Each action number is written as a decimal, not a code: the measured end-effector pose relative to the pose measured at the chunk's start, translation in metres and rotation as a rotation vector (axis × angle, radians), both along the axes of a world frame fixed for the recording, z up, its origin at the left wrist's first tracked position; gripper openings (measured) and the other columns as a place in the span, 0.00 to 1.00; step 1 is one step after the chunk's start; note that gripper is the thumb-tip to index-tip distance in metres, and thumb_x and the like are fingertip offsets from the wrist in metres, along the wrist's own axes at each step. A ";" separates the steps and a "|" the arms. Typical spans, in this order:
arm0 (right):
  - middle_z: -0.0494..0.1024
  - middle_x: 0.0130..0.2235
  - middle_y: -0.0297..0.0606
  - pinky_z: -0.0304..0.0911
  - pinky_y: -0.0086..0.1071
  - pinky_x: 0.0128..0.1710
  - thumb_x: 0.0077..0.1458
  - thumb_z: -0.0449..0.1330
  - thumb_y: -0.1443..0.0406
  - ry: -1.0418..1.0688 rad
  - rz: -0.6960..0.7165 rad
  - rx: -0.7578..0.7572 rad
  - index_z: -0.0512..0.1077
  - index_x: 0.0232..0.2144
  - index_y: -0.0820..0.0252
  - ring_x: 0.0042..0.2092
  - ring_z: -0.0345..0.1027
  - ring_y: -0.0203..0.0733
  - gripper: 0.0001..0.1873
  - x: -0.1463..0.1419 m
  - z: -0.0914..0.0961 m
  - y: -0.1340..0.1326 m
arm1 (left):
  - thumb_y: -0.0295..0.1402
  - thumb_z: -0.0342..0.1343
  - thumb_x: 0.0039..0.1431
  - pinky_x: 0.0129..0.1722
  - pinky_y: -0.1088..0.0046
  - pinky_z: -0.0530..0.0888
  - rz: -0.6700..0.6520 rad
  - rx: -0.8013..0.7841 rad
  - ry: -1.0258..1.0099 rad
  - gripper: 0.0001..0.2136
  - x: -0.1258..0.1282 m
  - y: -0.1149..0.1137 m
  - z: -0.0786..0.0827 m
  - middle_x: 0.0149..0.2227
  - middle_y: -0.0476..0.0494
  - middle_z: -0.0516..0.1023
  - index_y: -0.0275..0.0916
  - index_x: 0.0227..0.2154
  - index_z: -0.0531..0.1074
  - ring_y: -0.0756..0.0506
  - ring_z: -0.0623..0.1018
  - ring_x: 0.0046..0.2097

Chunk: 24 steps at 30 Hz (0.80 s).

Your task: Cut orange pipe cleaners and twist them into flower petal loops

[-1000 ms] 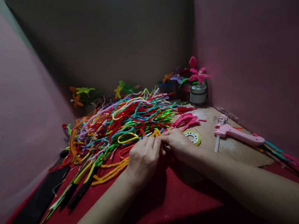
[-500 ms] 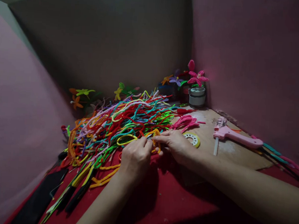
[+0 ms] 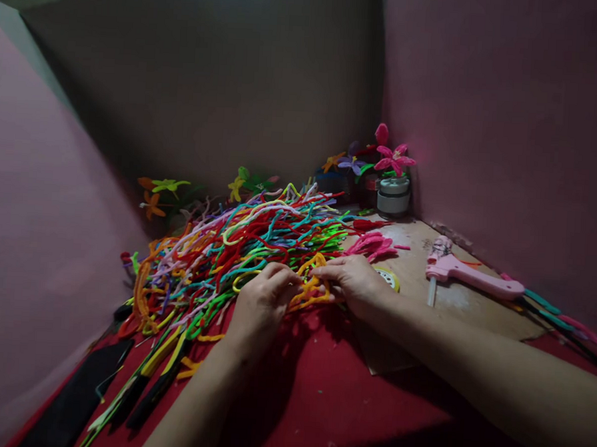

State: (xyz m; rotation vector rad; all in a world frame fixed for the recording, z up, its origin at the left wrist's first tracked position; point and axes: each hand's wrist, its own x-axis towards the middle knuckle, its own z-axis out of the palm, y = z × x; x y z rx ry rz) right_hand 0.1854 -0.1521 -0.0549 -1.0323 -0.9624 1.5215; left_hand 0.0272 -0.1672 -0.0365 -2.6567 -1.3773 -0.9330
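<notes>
Between my two hands is an orange pipe cleaner piece bent into several loops, held just above the red cloth. My left hand pinches its left side with thumb and fingers. On the other side, my right hand grips it between thumb and fingertips, with some fingers tucked beneath. Right behind the hands lies a big heap of multicoloured pipe cleaners. A yellow loop shows partly behind my left hand. A yellow-rimmed white disc is partly covered by my right hand.
A pink glue gun rests on a brown board at right. Yellow-and-black handled pliers and a black flat object lie at left. Pipe cleaner flowers stand at the back, near walls. Pink pipe cleaners lie beyond my right hand.
The orange piece has come up between my hands and shows more of its loops. My left hand has shifted slightly left and turned. Orange strands by my left wrist have drawn in or become hidden.
</notes>
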 end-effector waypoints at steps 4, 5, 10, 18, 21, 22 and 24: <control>0.68 0.13 0.32 0.55 0.22 0.14 0.38 0.60 0.71 0.017 -0.001 -0.032 0.69 0.16 0.66 0.15 0.58 0.28 0.04 0.001 0.002 0.000 | 0.32 0.55 0.49 0.32 0.77 0.68 -0.031 -0.198 -0.179 0.04 -0.002 0.007 0.003 0.33 0.45 0.71 0.39 0.25 0.74 0.50 0.72 0.33; 0.68 0.14 0.32 0.55 0.22 0.14 0.38 0.59 0.71 0.018 0.001 -0.027 0.69 0.16 0.66 0.15 0.58 0.28 0.03 0.001 0.002 0.000 | 0.33 0.55 0.48 0.31 0.77 0.68 -0.027 -0.289 -0.232 0.05 -0.001 0.007 0.003 0.32 0.46 0.71 0.39 0.25 0.74 0.50 0.72 0.32; 0.68 0.15 0.32 0.53 0.23 0.14 0.39 0.59 0.69 0.003 0.031 0.011 0.69 0.18 0.66 0.16 0.59 0.30 0.03 0.001 0.000 -0.001 | 0.35 0.53 0.49 0.20 0.79 0.64 -0.023 -0.664 -0.419 0.07 0.004 0.000 0.007 0.19 0.51 0.68 0.35 0.24 0.69 0.53 0.66 0.20; 0.66 0.14 0.29 0.50 0.24 0.14 0.41 0.61 0.65 -0.023 0.127 0.157 0.67 0.15 0.64 0.15 0.55 0.28 0.09 -0.002 -0.002 -0.007 | 0.30 0.49 0.53 0.25 0.78 0.64 0.033 0.057 -0.062 0.04 0.010 -0.009 -0.008 0.23 0.49 0.69 0.37 0.26 0.67 0.53 0.68 0.24; 0.66 0.14 0.30 0.49 0.24 0.15 0.41 0.61 0.64 -0.043 0.165 0.185 0.67 0.15 0.65 0.16 0.55 0.28 0.11 -0.002 -0.002 -0.009 | 0.29 0.49 0.53 0.25 0.79 0.65 0.033 0.051 -0.128 0.05 0.011 -0.010 -0.015 0.24 0.51 0.70 0.39 0.34 0.65 0.53 0.70 0.23; 0.66 0.15 0.30 0.50 0.24 0.15 0.41 0.61 0.64 -0.037 0.178 0.182 0.68 0.15 0.65 0.16 0.55 0.28 0.10 -0.001 -0.001 -0.009 | 0.30 0.51 0.52 0.25 0.79 0.66 0.035 0.000 -0.190 0.08 0.012 -0.010 -0.014 0.24 0.52 0.70 0.39 0.36 0.64 0.53 0.70 0.23; 0.68 0.16 0.31 0.52 0.24 0.17 0.41 0.61 0.65 -0.018 0.185 0.154 0.69 0.17 0.66 0.17 0.57 0.28 0.09 0.000 0.001 -0.009 | 0.30 0.56 0.47 0.24 0.79 0.67 0.028 -0.167 -0.375 0.15 0.013 -0.009 -0.010 0.24 0.54 0.70 0.40 0.39 0.62 0.53 0.71 0.23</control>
